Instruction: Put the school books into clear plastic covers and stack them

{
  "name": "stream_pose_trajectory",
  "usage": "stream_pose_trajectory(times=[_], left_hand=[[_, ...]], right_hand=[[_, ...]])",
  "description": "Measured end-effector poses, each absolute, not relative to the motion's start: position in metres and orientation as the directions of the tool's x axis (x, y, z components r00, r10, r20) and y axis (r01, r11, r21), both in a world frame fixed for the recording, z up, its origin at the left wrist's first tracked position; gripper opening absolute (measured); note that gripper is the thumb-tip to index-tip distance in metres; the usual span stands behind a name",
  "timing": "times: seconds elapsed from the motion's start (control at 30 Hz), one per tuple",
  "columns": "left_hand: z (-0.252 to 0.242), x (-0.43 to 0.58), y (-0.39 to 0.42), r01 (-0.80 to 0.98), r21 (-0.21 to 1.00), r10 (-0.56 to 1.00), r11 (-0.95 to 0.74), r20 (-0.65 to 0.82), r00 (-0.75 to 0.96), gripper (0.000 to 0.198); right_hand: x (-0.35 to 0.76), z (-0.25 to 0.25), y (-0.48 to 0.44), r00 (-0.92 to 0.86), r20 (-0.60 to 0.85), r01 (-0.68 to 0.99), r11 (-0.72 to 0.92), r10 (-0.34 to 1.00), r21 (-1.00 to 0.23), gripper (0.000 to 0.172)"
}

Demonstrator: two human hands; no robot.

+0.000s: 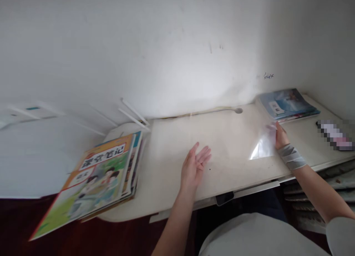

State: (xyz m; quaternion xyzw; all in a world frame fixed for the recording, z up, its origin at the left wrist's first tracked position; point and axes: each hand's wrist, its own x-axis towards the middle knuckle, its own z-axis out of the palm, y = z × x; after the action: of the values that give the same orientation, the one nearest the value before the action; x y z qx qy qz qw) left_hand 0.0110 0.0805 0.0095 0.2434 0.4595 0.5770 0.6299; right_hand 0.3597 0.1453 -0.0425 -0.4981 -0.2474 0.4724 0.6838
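Note:
My left hand point(195, 165) is raised over the middle of the white desk, palm turned inward and fingers apart, with nothing in it. On the right, my right hand point(281, 137), with a grey wrap around the wrist, has its fingers closed at the edge of a clear plastic sheet point(262, 147). The sheet shows mainly by its bright glare; its far outline is hard to make out. Just behind that hand lies a stack of blue-covered books point(290, 102) against the wall.
A pile of books point(105, 174) with a colourful cover overhangs the desk's left end. A phone-like object point(335, 135), pixelated, lies at the right. The white desk point(166, 174) meets the wall point(177, 56); a cable hole point(237, 111) sits at its back edge.

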Motion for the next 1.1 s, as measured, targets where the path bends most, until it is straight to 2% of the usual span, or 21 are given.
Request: stream_pose_trajectory(times=[0.1,0.2,0.27,0.33,0.4,0.43,0.5,0.57,0.63,0.7,0.73,0.83,0.93,1.03,1.1], left_hand=[[-0.004,-0.005,0.073,-0.494,0.833,0.923,0.250,-0.359,-0.138,0.048],[-0.008,-0.013,0.072,-0.499,0.815,0.904,0.296,-0.407,-0.128,0.046],[-0.010,-0.016,0.072,-0.500,0.803,0.893,0.324,-0.434,-0.119,0.046],[-0.014,-0.018,0.071,-0.476,0.809,0.888,0.345,-0.445,-0.113,0.047],[-0.018,-0.020,0.069,-0.418,0.844,0.899,0.335,-0.420,-0.127,0.050],[-0.020,-0.023,0.068,-0.371,0.878,0.910,0.303,-0.381,-0.160,0.052],[-0.021,-0.033,0.065,-0.195,0.963,0.929,0.187,-0.238,-0.284,0.055],[-0.014,-0.049,0.063,0.118,0.991,0.912,0.064,-0.010,-0.410,0.058],[-0.002,-0.072,0.063,0.492,0.870,0.873,0.032,0.216,-0.438,0.060],[0.013,-0.099,0.065,0.770,0.626,0.844,0.121,0.343,-0.412,0.060],[0.019,-0.113,0.066,0.845,0.497,0.837,0.200,0.361,-0.411,0.060],[0.026,-0.148,0.068,0.874,0.203,0.815,0.442,0.317,-0.486,0.062],[0.020,-0.168,0.068,0.846,0.036,0.813,0.532,0.257,-0.523,0.065],[0.015,-0.169,0.066,0.845,-0.030,0.825,0.534,0.234,-0.514,0.063],[0.015,-0.162,0.065,0.851,0.014,0.829,0.524,0.222,-0.514,0.060]], right_hand=[[0.357,-0.039,0.141,0.413,-0.173,-0.465,0.044,0.894,-0.884,0.039],[0.357,-0.041,0.140,0.444,-0.129,-0.365,0.047,0.887,-0.930,0.038],[0.356,-0.043,0.139,0.493,-0.024,-0.160,0.064,0.870,-0.985,0.039],[0.351,-0.045,0.136,0.455,0.224,0.212,0.140,0.862,-0.967,0.044],[0.344,-0.048,0.130,0.196,0.455,0.598,0.262,0.869,-0.758,0.048],[0.339,-0.050,0.127,0.022,0.487,0.730,0.319,0.873,-0.605,0.048],[0.332,-0.055,0.120,-0.245,0.402,0.864,0.387,0.882,-0.323,0.047],[0.329,-0.060,0.113,-0.343,0.287,0.909,0.393,0.895,-0.140,0.047],[0.332,-0.065,0.105,-0.360,0.244,0.923,0.382,0.900,-0.048,0.049],[0.337,-0.069,0.096,-0.362,0.259,0.928,0.373,0.896,0.004,0.049],[0.339,-0.070,0.090,-0.363,0.274,0.928,0.371,0.891,0.027,0.049],[0.345,-0.073,0.072,-0.366,0.322,0.929,0.362,0.873,0.076,0.047],[0.345,-0.076,0.059,-0.354,0.366,0.933,0.352,0.861,0.073,0.046],[0.344,-0.077,0.054,-0.340,0.392,0.935,0.352,0.855,0.043,0.046],[0.343,-0.077,0.054,-0.333,0.400,0.936,0.349,0.854,0.033,0.046]])
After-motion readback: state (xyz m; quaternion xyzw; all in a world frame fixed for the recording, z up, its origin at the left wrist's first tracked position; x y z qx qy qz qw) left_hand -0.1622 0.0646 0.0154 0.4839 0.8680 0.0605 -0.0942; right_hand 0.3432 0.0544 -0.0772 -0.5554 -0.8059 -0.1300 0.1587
